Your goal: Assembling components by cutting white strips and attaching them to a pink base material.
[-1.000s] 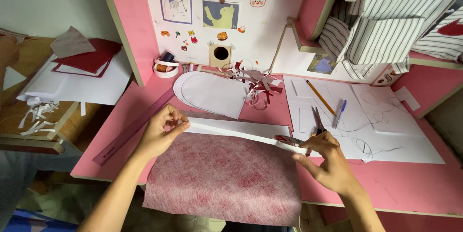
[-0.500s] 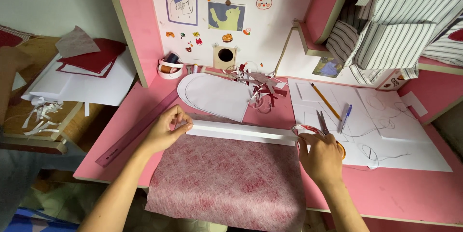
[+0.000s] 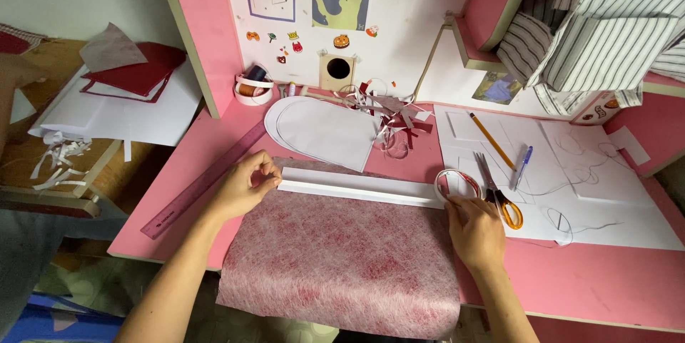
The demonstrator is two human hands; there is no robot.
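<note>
- One white strip (image 3: 360,188) lay along the far edge of one red mottled sheet (image 3: 342,257) on the pink counter (image 3: 592,279).
- The left hand (image 3: 242,185) pinched the strip's left end in a closed grip.
- The right hand (image 3: 474,229) pressed its right end; one tape roll (image 3: 458,182), one pair of orange-handled scissors (image 3: 499,197) just beside.
- One purple ruler (image 3: 203,182) lay left; one pencil (image 3: 491,140) and one blue pen (image 3: 521,166) lay far right.

A long white strip (image 3: 360,187) lies flat across the mottled red sheet's (image 3: 342,257) top edge.
</note>
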